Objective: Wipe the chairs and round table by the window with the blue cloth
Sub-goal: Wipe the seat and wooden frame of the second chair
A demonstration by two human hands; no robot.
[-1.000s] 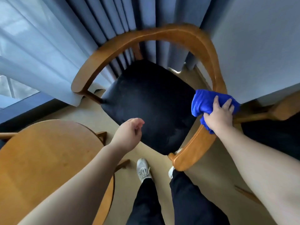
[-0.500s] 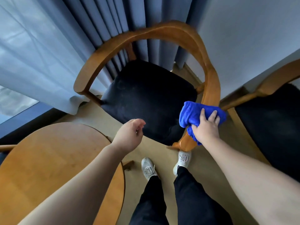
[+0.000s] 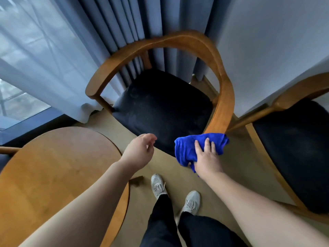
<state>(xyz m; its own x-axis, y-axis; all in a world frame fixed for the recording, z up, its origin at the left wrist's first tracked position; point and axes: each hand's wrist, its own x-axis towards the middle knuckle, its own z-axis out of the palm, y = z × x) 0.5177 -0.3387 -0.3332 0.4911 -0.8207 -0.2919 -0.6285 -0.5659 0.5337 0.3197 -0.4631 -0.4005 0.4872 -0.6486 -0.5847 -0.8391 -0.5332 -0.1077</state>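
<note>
**Cloth at the tip of the armrest**

And there we were at the near chair [image 3: 169, 41], working its wooden frame. Our right hand [image 3: 207, 160] lay wrapped over the blue cloth [image 3: 187, 148], fingers across the top and the thumb lost under the folds, grasping it. The cloth sat bunched on the front end of the right armrest [image 3: 225, 107], just beside the corner of the dark seat [image 3: 160, 107]. Our left hand [image 3: 140, 151] hung above the seat's front edge, fingers loosely curled, holding nothing.

By our reckoning this was the chair-frame step, with the stroke at the very end of that arm. The round table [image 3: 53, 166] waited at our left, the second chair [image 3: 293, 148] at our right. The next move, we judged, called for carrying the cloth over to the far arm and pressing it flat along the curve.
</note>
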